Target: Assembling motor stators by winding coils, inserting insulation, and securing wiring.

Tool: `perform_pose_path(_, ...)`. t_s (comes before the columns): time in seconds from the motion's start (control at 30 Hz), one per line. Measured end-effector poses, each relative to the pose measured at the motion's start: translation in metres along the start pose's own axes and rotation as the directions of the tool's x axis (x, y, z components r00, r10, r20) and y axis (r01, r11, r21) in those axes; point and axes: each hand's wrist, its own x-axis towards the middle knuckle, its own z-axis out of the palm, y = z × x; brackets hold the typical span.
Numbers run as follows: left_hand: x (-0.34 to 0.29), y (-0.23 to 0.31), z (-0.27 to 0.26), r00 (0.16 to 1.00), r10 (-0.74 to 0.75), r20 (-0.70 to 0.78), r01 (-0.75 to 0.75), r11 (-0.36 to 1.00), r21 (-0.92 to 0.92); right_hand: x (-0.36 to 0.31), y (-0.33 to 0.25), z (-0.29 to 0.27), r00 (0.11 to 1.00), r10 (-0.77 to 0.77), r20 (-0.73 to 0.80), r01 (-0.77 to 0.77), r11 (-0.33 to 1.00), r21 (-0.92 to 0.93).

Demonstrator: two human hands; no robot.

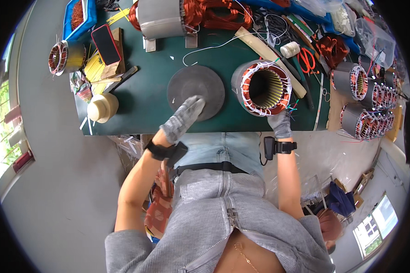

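Note:
My left hand (185, 117), in a grey knitted glove, lies with its fingers stretched out flat on a round dark grey disc (193, 84). It holds nothing. To the right, a motor stator (261, 86) rests on the green table, its open bore tilted toward me. Orange copper windings laced with white cord ring its end, and yellow strips line the inside. At the stator's near right rim, my gloved right hand (280, 123) is closed against the edge; its fingertips are partly hidden. Short coloured leads (292, 108) stick out beside that hand.
Behind stands a larger grey stator (161, 18). A phone (106, 44), a cream plastic piece (103, 108) and a small stator (66, 57) are at left. Right of my stator lie a wooden bar (271, 61), red scissors (306, 61), a cord spool (289, 49) and several finished stators (351, 82).

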Motion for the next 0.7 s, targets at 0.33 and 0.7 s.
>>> perform_pose_path(0.33,0.152,-0.022,0.085,0.947,-0.244,-0.210,0.032,0.720,-0.693,0.012,-0.032,0.002,0.950,-0.069,0.303,-0.050,0.928,0.370)
perform_pose_path(0.7,0.132,0.068,0.041,0.993,-0.044,-0.108,0.077,0.940,0.331,0.001,-0.020,0.004,0.934,0.152,0.323,-0.345,0.614,0.709)
